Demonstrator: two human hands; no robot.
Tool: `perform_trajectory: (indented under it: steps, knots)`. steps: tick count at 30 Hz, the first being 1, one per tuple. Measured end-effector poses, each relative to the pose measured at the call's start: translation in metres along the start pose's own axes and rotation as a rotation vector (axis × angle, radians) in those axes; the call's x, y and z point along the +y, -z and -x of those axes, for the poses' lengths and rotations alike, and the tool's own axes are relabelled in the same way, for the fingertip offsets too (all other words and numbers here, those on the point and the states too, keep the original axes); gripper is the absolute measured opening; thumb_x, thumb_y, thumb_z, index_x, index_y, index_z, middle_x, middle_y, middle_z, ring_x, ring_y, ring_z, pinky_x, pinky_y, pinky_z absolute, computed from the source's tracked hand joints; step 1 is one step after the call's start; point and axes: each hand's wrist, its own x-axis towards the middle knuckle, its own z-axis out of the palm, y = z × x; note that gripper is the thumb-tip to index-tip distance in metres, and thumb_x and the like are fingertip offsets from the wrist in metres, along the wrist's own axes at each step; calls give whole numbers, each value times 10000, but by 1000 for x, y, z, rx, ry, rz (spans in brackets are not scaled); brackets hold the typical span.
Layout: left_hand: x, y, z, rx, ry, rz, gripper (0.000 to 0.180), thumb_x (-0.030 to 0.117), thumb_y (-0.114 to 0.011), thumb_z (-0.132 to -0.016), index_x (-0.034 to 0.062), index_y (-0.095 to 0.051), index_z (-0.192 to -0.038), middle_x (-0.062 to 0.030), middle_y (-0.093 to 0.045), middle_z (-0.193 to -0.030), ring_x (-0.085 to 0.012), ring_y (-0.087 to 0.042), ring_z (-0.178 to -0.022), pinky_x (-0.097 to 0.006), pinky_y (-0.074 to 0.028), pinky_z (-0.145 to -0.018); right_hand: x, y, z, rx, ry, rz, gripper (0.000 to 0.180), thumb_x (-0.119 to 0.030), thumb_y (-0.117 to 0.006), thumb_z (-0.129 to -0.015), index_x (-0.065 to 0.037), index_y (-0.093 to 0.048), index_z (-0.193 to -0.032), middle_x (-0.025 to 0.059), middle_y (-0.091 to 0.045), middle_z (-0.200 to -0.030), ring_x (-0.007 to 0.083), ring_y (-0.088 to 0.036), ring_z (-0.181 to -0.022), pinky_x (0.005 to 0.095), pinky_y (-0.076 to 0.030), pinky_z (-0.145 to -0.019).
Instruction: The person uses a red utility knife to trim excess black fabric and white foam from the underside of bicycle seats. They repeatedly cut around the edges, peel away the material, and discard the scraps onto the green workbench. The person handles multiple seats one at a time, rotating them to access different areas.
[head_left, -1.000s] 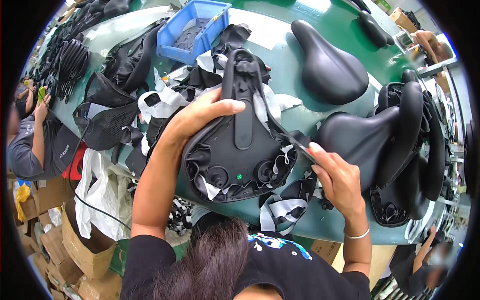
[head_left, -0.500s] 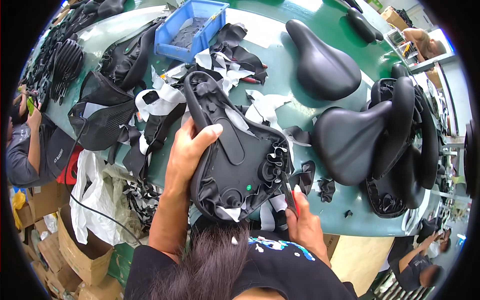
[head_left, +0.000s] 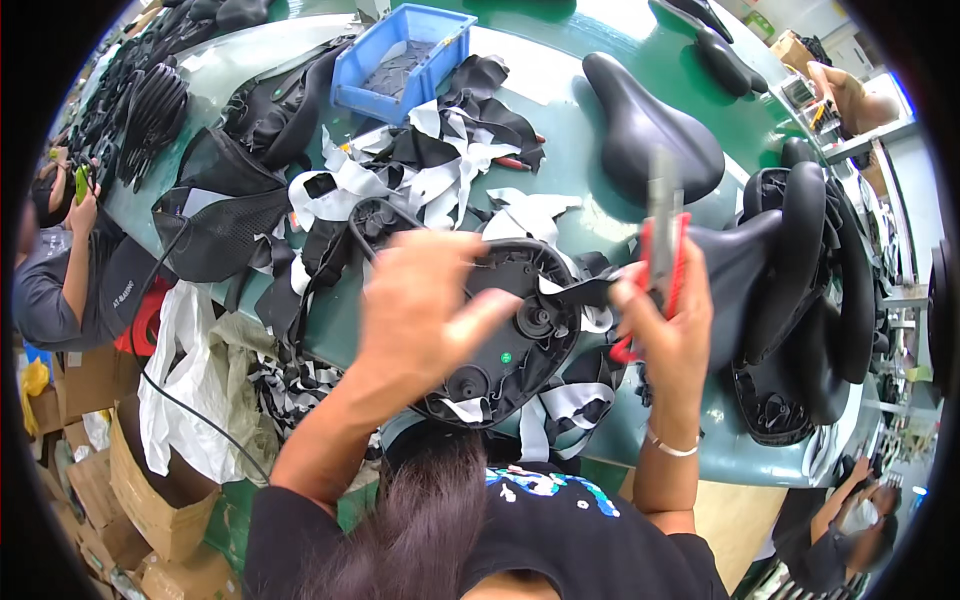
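An upturned bicycle saddle [head_left: 508, 330] lies in front of me, its black base and the gathered cover edge facing up. My left hand [head_left: 420, 300] is blurred by motion over the saddle's middle, thumb apart from the fingers, with nothing visible in it. To the right, my right hand [head_left: 668, 315] is closed round red-handled scissors [head_left: 664, 250], whose blurred blades point away from me. A strip of black cover material [head_left: 585, 291] stretches from the saddle's right edge to the right-hand fingers; whether they pinch it I cannot tell.
Black and white scraps [head_left: 440, 170] litter the table beyond the saddle. A blue bin [head_left: 405, 65] stands behind them. A finished saddle [head_left: 655, 135] lies far right, near a saddle pile [head_left: 790, 290]. Cardboard boxes [head_left: 165, 490] are at lower left. Other people work at both sides.
My left hand has moved off the saddle's left edge to over its middle. My right hand has risen with the scissors, away from the saddle's lower right edge. The saddle's narrow end appears lower.
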Motion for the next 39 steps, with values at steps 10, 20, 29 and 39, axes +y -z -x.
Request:
perform_trajectory:
  steps: [10,20,29,39]
  knots:
    - [1,-34,-36,-361,-110,528,252,222,-584,-876,81,-572,-668,-48,-519,-606,-229,-503,-652,-365,-361,-647,16,30,45,-363,362,956,542,-3,-624,-815,-58,-487,-1336,110,-631,-841,230,-598,-611,339,-478,-547]
    - [4,-23,-40,-43,316,2013,190,252,-554,-914,100,-529,-802,-34,-475,-586,-159,-508,-576,-291,-373,-601,26,5,85,-173,151,974,545,-135,-588,-878,-104,-424,-1397,150,-574,-684,339,-555,-491,441,-428,-468]
    - [-29,-54,-104,404,-217,157,250,160,-714,-661,70,-539,-506,-52,-484,-558,-221,-487,-633,-358,-384,-649,11,-9,42,-203,299,1339,527,-142,-586,-857,-7,-449,-1348,103,-542,-629,222,-558,-461,382,-388,-411]
    - [-33,-9,-22,-112,409,1132,463,324,-365,-1018,-32,-653,-1085,-122,-649,-1136,-195,-556,-1075,-325,-326,-1015,-24,52,-71,-649,514,1194,437,-142,-583,-844,-263,-580,-1264,84,-554,-684,289,-585,-651,410,-439,-597]
